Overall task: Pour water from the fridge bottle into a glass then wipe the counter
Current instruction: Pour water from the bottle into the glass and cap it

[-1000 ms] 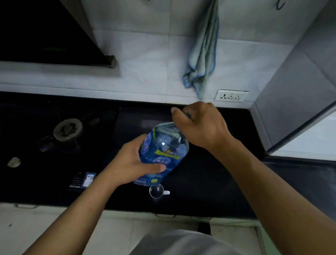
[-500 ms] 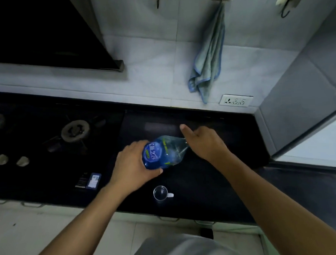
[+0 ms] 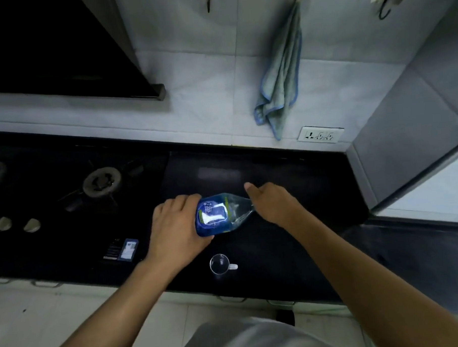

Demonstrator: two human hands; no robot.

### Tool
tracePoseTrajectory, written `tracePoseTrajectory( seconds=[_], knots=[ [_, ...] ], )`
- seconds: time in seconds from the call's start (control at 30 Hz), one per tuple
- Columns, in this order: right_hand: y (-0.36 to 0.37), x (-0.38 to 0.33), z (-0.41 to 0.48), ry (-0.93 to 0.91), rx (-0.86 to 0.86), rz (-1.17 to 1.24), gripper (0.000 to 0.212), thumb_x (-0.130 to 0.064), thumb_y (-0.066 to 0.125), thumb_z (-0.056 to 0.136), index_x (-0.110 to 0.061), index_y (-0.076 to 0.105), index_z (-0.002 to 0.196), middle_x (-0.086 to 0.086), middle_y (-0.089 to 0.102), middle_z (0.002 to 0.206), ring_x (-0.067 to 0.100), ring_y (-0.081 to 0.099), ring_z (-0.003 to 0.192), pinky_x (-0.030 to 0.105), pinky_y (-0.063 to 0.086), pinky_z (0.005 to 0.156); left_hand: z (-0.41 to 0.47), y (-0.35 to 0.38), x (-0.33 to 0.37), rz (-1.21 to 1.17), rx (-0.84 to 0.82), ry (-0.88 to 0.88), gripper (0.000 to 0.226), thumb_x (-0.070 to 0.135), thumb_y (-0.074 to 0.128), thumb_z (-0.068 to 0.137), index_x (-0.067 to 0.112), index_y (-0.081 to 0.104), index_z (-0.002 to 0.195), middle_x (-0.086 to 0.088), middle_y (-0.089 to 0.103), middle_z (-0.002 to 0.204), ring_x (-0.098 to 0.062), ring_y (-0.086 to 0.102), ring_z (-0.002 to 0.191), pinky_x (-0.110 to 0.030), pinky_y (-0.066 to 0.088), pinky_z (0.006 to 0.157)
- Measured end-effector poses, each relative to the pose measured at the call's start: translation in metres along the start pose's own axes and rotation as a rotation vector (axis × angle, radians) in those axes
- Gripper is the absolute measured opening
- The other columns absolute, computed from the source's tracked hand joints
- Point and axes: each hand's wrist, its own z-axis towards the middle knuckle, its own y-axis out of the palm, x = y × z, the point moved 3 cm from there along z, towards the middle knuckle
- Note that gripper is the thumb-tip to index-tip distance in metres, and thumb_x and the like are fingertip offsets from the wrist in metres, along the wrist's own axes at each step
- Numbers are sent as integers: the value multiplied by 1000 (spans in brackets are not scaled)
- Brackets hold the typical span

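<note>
Counter [image 3: 288,170] black, wall tiled; left hand [image 3: 176,225] grips bottle [image 3: 216,216], right hand [image 3: 270,204] fisted.

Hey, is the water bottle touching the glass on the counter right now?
Apart. The head view shows bare black counter between the bottle, held in the left hand, and the glass nearer the counter's front edge.

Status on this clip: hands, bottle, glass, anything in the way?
Left hand gripping bottle body; right hand closed at its neck. Glass on counter, nearer the edge, looks empty. Nothing between them.
</note>
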Motion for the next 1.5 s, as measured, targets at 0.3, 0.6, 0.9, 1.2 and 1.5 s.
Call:
tracePoseTrajectory(
  seconds=[0.3,0.6,0.9,1.2,1.5],
  knots=[
    [1,-16,-33,-609,93,223,37,-45,51,96,-32,48,130,-6,51,117,6,54,101,19,45,87,-4,-3,-33,-1098,-673,-266,71,11,91,57,12,64,124,-15,75,116,-36,71,109,-53,56,97],
    [25,-5,-16,-325,73,237,28,-40,52,99,-19,50,80,0,58,73,12,53,62,30,43,58,-14,9,-43,-837,-553,-273,63,8,95,61,27,67,113,3,78,107,-16,75,98,-43,59,94],
    [43,36,-9,-278,29,524,11,-26,55,99,-32,53,108,1,59,88,11,53,57,33,53,51,-55,65,-106,-415,-596,-349,75,44,92,42,35,61,110,7,72,106,-10,70,97,-39,57,92],
    [70,91,-14,-140,-32,378,7,-35,60,96,-31,56,101,1,64,80,9,55,58,25,48,55,-73,85,-96,74,-671,-336,83,60,79,46,34,53,121,5,63,120,-22,61,114,-34,48,91],
    [82,111,-22,-83,-44,328,10,-40,61,94,-32,57,100,-3,63,80,7,56,62,23,46,57,-71,83,-81,236,-744,-319,94,62,82,54,29,45,134,0,56,132,-25,52,126,-41,40,102]
  ],
)
